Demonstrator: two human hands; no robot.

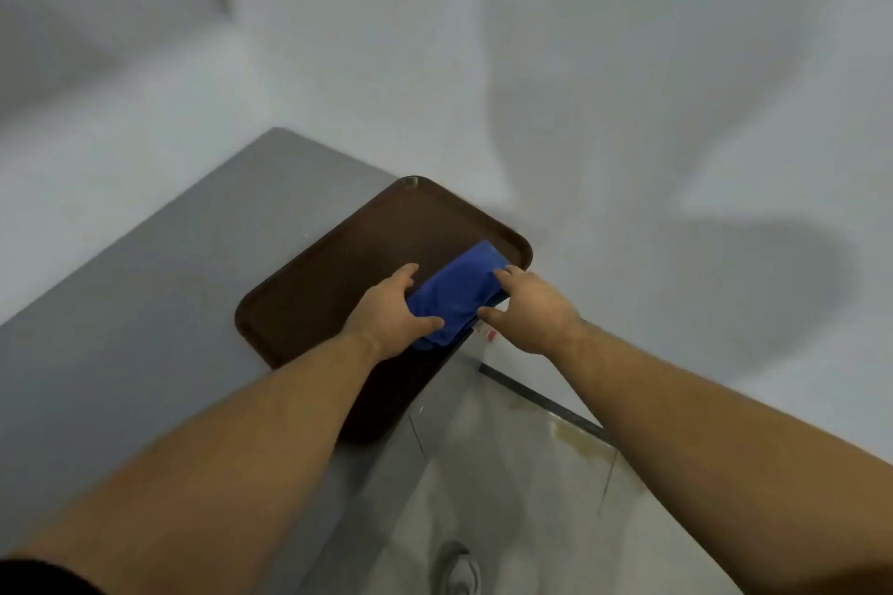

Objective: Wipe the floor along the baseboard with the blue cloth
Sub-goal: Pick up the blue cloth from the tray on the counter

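A folded blue cloth (459,292) lies on the right end of a dark brown tray (348,266) that sits on a grey table. My left hand (391,312) grips the cloth's near left edge, thumb on top. Its right side is held by my right hand (529,312), fingers over the far edge. Below and to the right, a dark baseboard (546,401) runs along the white wall above a pale tiled floor (507,488), which shows a yellowish stain beside the baseboard.
The grey table (145,304) fills the left side and its right edge overhangs the floor. White walls (628,111) meet in a corner behind the table. A shoe (461,570) shows on the floor at the bottom.
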